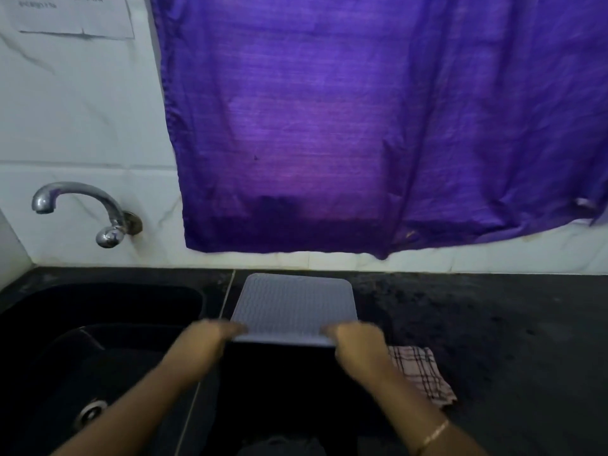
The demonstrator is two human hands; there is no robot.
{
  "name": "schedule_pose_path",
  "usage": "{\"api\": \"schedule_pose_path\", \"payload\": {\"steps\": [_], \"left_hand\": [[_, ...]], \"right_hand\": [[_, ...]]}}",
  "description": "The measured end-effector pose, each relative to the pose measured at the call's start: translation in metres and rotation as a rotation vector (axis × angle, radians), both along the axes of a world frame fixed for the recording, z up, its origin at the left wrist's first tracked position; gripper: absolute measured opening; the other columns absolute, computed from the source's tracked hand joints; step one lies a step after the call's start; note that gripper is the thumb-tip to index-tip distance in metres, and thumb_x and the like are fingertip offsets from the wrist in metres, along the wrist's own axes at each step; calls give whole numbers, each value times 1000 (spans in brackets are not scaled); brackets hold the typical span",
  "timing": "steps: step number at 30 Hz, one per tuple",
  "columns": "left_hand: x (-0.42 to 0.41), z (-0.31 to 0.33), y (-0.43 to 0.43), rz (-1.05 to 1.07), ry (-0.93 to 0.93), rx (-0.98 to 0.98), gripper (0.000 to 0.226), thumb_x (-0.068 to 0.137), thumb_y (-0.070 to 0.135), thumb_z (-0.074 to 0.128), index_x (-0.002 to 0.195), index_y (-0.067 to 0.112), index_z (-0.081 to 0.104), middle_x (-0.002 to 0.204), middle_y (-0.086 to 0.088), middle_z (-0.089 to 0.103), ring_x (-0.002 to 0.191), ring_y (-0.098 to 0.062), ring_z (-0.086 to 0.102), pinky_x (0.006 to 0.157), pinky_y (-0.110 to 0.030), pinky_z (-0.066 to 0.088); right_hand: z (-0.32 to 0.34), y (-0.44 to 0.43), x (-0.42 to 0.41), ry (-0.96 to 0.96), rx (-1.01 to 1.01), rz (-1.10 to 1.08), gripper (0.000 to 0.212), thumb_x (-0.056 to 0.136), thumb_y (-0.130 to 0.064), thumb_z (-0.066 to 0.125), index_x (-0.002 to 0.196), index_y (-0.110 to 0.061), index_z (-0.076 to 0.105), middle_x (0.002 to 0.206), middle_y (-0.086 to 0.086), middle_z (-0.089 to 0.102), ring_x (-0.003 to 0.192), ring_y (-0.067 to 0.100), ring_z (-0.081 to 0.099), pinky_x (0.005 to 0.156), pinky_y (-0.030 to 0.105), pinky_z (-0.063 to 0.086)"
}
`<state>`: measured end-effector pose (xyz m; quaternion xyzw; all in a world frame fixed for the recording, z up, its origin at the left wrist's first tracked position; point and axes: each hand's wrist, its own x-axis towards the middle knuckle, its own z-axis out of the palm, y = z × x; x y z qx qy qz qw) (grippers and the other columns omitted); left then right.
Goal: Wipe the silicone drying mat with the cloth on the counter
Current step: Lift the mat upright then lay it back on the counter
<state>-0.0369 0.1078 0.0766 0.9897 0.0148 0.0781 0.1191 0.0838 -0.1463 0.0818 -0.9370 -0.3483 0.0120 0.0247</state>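
Note:
A pale grey ribbed silicone drying mat [294, 304] lies on the black counter [493, 324], its far edge close to the wall. My left hand [210, 334] grips its near left corner and my right hand [357, 337] grips its near right corner. Both hands are blurred by motion. The near edge of the mat looks slightly lifted off the counter. A pink-and-white checked cloth [422, 373] lies crumpled on the counter just right of my right wrist, untouched.
A black sink [98, 324] with a metal drain [90, 411] fills the left side. A chrome tap [82, 209] juts from the white tiled wall above it. A purple curtain [378, 126] hangs behind the counter.

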Motion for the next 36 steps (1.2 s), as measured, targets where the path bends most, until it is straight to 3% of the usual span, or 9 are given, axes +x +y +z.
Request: {"api": "schedule_pose_path", "payload": {"steps": [3,6,10,14,23,26,29,36], "left_hand": [[-32,-49,-17,-46,158,-64,48,91,11,50,130,39,53,133,15,55,116,0,53,99,-6,32],[-54,-77,-30,-16,224,-126,50,94,7,42,137,32,46,142,14,44,126,2,42,92,8,10],[-77,-99,-40,10,344,-109,67,92,-5,33,151,21,11,158,3,7,145,-9,5,105,-9,-7],[-91,-105,-47,23,357,-90,68,93,-3,32,151,21,6,159,2,2,145,-11,-2,108,-15,-9],[-122,-113,-53,-7,349,-116,70,93,-2,34,150,19,0,158,1,-4,143,-10,-10,105,-13,-15],[-131,-115,-53,-46,339,-164,59,101,20,32,150,19,-2,156,6,-9,137,-5,-20,107,-14,-16],[-137,-118,-55,-62,348,-147,66,99,48,27,148,20,-7,151,9,-17,138,-5,-23,110,-18,-16],[-135,-127,-62,14,290,-82,54,103,28,29,150,15,5,158,-2,-2,143,-13,-10,111,-20,-13]], "right_hand": [[-53,-16,-29,164,-16,6,45,84,-6,43,121,-28,58,116,4,64,103,24,61,82,31,49],[-84,-30,-49,274,37,16,52,84,-3,42,128,-28,54,127,0,59,113,18,55,87,26,46],[-104,-43,-65,349,28,50,62,90,-1,35,145,-28,31,155,1,25,141,17,23,113,28,19],[-110,-52,-79,360,53,69,64,90,2,34,147,-27,26,158,4,14,144,17,11,115,30,7],[-123,-71,-109,380,140,101,62,92,-10,37,149,-26,17,158,4,4,145,17,-2,112,25,-12],[-125,-79,-112,423,191,130,60,92,-21,42,147,-30,20,156,-3,-2,141,9,-13,110,22,-16],[-128,-82,-115,425,202,134,56,95,-32,41,147,-33,19,155,-7,-6,138,5,-19,110,22,-17],[-136,-75,-123,282,155,67,47,100,-37,33,146,-35,24,158,-1,0,145,14,-7,114,28,-9]]}}
